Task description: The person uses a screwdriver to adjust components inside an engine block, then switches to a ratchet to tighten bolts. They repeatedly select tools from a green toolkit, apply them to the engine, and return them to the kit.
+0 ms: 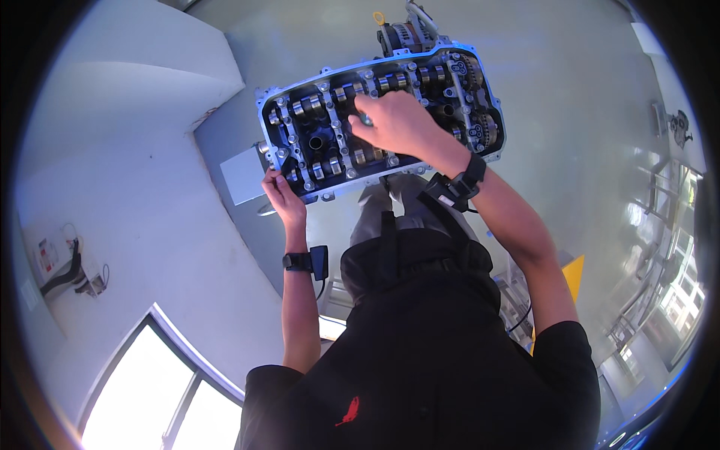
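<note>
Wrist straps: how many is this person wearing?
2: the left strap, behind the left hand at a corner of the engine; the right strap, behind the right hand over the engine. No others show.

Shirt (420, 360): red emblem (349, 412); no readable letters.
Right wrist box (456, 187): pale label (447, 200), too small to read.
Readable text: none.

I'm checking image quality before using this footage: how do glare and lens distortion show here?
Head view: the window at lower left is blown out to white; head view: the engine has bright metallic highlights, a bluish tinge along its rim and dark recesses; head view: the glossy floor carries a hazy sheen; head view: walls and windows curve toward the black fisheye border.
</note>
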Demonstrator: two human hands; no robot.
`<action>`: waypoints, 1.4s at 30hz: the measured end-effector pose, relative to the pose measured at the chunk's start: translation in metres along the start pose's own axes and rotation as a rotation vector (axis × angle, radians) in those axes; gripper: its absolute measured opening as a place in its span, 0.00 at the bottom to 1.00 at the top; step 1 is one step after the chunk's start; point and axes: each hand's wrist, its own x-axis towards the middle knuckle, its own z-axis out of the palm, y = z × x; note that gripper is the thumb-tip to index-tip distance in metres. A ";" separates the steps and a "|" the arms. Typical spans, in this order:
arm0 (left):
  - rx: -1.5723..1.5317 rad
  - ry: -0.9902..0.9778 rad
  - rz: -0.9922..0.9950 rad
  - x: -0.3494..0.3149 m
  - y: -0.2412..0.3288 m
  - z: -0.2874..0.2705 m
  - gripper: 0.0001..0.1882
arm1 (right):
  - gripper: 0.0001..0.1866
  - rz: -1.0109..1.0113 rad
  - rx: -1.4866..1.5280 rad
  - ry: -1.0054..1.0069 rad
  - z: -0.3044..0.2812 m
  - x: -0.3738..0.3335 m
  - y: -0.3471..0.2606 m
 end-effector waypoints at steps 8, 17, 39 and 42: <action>-0.034 0.000 -0.035 -0.005 -0.005 -0.006 0.07 | 0.12 0.035 -0.004 0.029 -0.044 -0.004 -0.002; -0.047 0.008 -0.036 0.003 -0.007 0.011 0.07 | 0.11 -0.058 -0.129 -0.002 0.005 -0.017 0.004; -0.016 -0.009 -0.021 0.003 -0.018 0.001 0.06 | 0.17 0.066 -0.068 0.043 0.027 -0.039 -0.014; -0.029 -0.015 -0.012 0.004 -0.019 0.002 0.06 | 0.16 0.072 -0.044 0.107 0.030 -0.044 -0.016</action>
